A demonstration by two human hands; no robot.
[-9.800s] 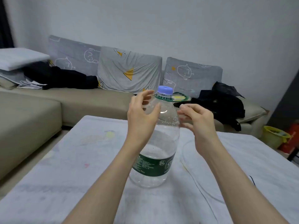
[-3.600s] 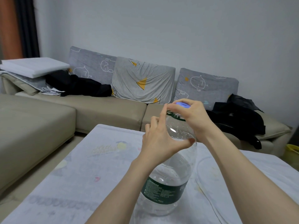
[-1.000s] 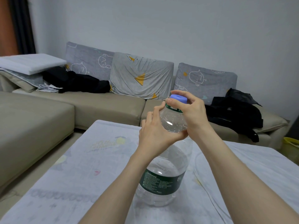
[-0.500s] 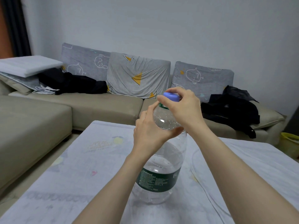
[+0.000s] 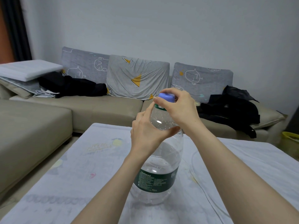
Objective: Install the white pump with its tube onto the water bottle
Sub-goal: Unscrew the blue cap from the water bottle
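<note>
Still pinching the cap (image 5: 166, 95), right hand (image 5: 179, 109) barely shifted.

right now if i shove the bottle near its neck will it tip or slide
Likely tips rather than slides: the bottle is tall and a high push levers it over. The water sits low, so it is probably light for its size. The thin clear wall may flex under the left hand; the right hand pinches the cap.

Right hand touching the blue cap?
Touching. Head view: right hand fingers curl round the blue cap atop the water bottle.
</note>
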